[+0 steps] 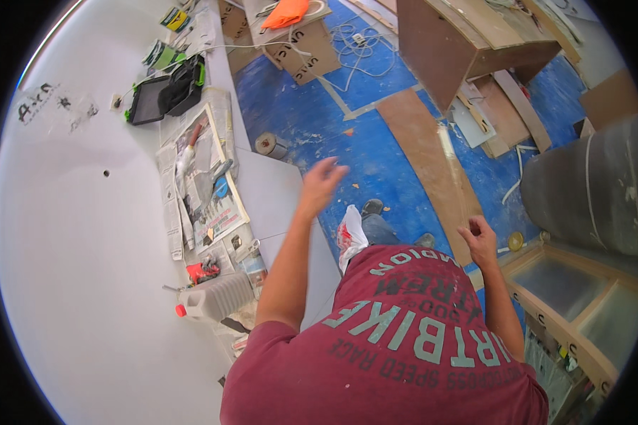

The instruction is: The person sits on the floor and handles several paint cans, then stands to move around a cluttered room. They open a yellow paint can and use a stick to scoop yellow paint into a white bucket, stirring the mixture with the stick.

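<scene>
My left hand (322, 185) is raised over the blue-covered floor (290, 106), its fingers loosely bent and a little blurred, with nothing visible in them. Nearest to it is a round tin (269, 145) standing at the edge of the pale worktop (273, 191). On the other side, my right hand (480, 239) hangs beside a long brown board strip (432, 156). Its fingers curl loosely, thumb apart, and no object shows in them. A white plastic bag with red print (351, 234) hangs at my waist.
Along the left wall lie newspapers with tools (213, 191), a jerrycan (216, 297) and an open black case (166, 92). Ahead are a wooden cabinet (439, 53), cardboard box (312, 53) and tangled white cable (361, 42). A grey drum-like form (581, 191) and wooden frame (546, 319) stand right.
</scene>
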Action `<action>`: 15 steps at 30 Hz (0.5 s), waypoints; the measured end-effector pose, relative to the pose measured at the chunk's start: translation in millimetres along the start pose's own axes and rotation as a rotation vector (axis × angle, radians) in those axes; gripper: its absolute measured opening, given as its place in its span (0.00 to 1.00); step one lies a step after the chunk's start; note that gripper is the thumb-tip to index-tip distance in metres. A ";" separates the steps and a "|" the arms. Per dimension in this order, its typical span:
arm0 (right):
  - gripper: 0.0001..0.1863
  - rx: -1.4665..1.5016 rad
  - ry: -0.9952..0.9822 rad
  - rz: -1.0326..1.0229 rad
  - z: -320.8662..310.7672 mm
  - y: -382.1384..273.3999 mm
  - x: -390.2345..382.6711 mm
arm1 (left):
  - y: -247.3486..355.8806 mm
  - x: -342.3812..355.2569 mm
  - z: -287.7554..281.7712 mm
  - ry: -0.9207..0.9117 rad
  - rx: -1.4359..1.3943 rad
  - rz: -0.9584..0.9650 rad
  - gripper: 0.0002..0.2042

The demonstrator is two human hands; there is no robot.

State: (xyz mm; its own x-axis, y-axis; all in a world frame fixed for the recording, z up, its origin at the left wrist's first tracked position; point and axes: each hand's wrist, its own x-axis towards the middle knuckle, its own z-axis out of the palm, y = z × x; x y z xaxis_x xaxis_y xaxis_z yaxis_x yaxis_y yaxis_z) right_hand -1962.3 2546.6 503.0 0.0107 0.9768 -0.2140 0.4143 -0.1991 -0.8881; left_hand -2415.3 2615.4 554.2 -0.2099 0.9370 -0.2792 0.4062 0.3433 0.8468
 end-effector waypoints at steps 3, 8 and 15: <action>0.18 -0.067 0.079 -0.139 16.6 -31.6 -2.1 | 69.5 10.8 99.4 -0.361 -0.517 0.079 0.27; 0.19 -0.219 0.122 -0.230 34.4 -47.1 -5.9 | 91.7 36.5 151.2 -0.574 -0.600 0.044 0.24; 0.29 0.085 0.482 0.082 60.7 -80.9 -59.4 | 116.5 21.3 237.6 -0.604 -0.757 0.083 0.16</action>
State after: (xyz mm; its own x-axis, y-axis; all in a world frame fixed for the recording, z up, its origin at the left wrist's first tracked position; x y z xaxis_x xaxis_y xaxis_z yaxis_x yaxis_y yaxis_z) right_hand -2051.7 2499.9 562.9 0.4680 0.8791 -0.0896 0.3191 -0.2627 -0.9106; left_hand -2161.1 2690.6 539.4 0.3713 0.9040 -0.2121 -0.3245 0.3404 0.8825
